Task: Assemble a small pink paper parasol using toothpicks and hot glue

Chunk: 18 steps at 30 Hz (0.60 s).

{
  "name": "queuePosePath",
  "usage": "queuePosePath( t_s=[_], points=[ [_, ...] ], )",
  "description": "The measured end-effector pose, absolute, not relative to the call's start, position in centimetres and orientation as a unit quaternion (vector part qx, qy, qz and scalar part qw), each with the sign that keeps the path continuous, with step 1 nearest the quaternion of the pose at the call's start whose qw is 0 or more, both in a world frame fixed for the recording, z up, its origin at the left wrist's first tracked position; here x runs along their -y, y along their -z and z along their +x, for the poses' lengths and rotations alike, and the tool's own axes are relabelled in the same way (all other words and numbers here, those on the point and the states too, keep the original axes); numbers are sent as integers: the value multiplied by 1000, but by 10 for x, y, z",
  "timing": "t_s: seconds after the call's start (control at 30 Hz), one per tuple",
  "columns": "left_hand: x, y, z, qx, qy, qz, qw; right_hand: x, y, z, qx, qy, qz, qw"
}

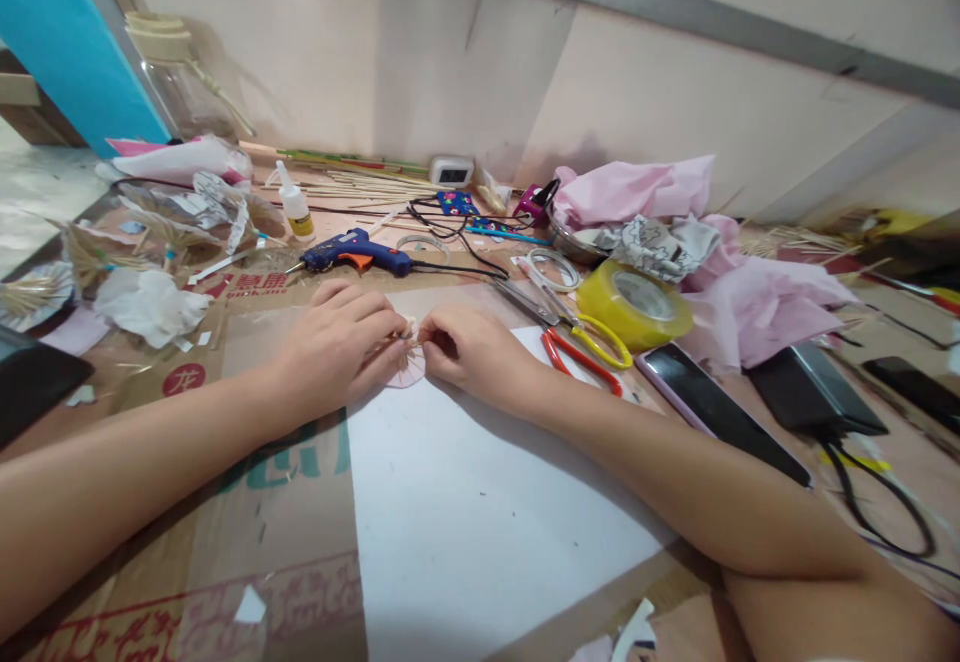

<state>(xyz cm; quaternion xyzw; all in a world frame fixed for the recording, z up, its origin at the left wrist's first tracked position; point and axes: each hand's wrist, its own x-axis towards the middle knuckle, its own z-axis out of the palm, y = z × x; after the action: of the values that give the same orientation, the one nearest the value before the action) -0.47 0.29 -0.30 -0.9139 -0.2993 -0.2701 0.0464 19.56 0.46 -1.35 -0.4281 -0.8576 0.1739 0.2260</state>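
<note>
A small pale pink paper disc [407, 370] with thin stick-like ribs lies at the upper edge of a white sheet [480, 522]. My left hand [334, 342] lies over its left side, fingers bent together and gripping it; the fingertips meet near its centre. From the right, my right hand [476, 352] pinches with thumb and forefinger at the disc's edge and ribs. What sits right between those fingertips is too small to make out. Both hands partly cover the disc.
Beyond my hands lie a blue glue gun [352, 252], a glue bottle [296, 207], scissors [562, 317], red-handled pliers [577, 360] and yellow tape [634, 304]. A phone [720, 412] and cabled power bank [817, 392] are right; ribbed paper pieces [169, 227] are left. Cardboard [300, 542] lies underneath.
</note>
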Motion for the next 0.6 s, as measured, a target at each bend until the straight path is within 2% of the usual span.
queuePosePath(
  t_s=[0.43,0.6],
  points=[
    [-2,-1,-8,332,314,-887,71,-9,5,199,672,-476,-455,339],
    [-3,-1,-10,347,318,-879,68,-15,6,203,628,-496,-432,416]
  ],
)
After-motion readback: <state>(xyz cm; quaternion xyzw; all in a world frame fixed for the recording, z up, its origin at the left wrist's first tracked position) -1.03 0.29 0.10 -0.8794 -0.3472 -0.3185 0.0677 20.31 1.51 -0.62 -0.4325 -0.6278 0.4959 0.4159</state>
